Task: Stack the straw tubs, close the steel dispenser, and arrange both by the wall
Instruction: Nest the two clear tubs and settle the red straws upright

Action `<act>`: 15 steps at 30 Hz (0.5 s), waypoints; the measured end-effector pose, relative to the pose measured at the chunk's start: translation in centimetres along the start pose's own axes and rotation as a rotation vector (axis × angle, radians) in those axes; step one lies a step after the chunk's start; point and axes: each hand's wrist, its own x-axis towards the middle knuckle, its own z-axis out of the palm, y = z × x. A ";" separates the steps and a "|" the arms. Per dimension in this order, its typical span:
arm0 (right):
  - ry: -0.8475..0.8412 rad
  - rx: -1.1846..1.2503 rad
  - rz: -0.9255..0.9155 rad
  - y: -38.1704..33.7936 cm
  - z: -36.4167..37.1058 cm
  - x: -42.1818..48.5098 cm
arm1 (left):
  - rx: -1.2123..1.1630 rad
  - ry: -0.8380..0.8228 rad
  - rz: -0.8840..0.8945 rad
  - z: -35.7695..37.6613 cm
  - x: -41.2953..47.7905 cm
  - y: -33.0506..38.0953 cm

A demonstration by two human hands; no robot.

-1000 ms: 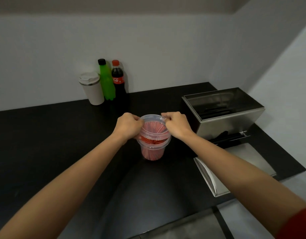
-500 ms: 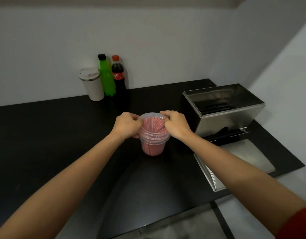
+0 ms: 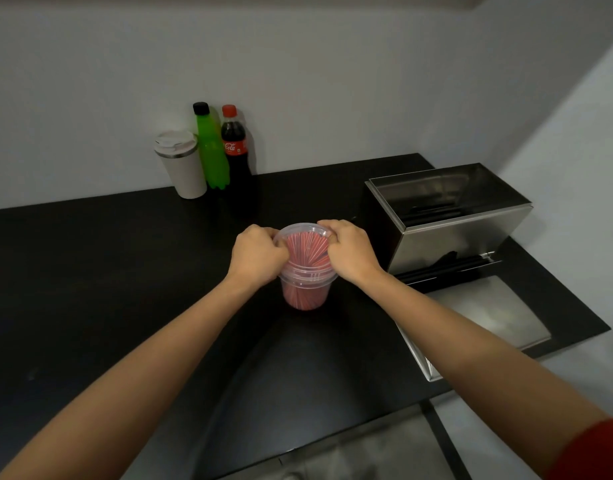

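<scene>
Two clear plastic straw tubs full of red straws stand nested on the black counter (image 3: pixel 90 271): the upper tub (image 3: pixel 307 245) sits in the lower tub (image 3: pixel 305 296). My left hand (image 3: pixel 256 256) grips the upper tub's left rim, and my right hand (image 3: pixel 348 252) grips its right rim. To the right stands the steel dispenser (image 3: pixel 450 220) with its top open and black straws in its front slot. Its steel lid (image 3: pixel 485 313) lies flat on the counter in front of it.
A white travel cup (image 3: pixel 182 164), a green bottle (image 3: pixel 211 150) and a cola bottle (image 3: pixel 235 150) stand together against the back wall. The counter ends at the right wall behind the dispenser, and its front edge runs close to my body.
The upper tub has sunk deeper into the lower one under both hands. The stack and the view have shifted slightly.
</scene>
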 end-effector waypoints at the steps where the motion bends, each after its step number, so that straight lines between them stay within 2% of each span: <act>1: 0.007 -0.005 -0.004 0.0 0.0 0.0 | 0.027 0.036 0.024 0.3 -0.1 -0.1; 8: 0.043 -0.002 -0.027 0.3 0.4 -0.1 | 0.052 0.140 0.092 1.2 -0.2 -0.8; 15: 0.085 -0.010 -0.063 0.4 0.6 -0.7 | 0.051 0.165 0.171 1.4 -0.2 -1.2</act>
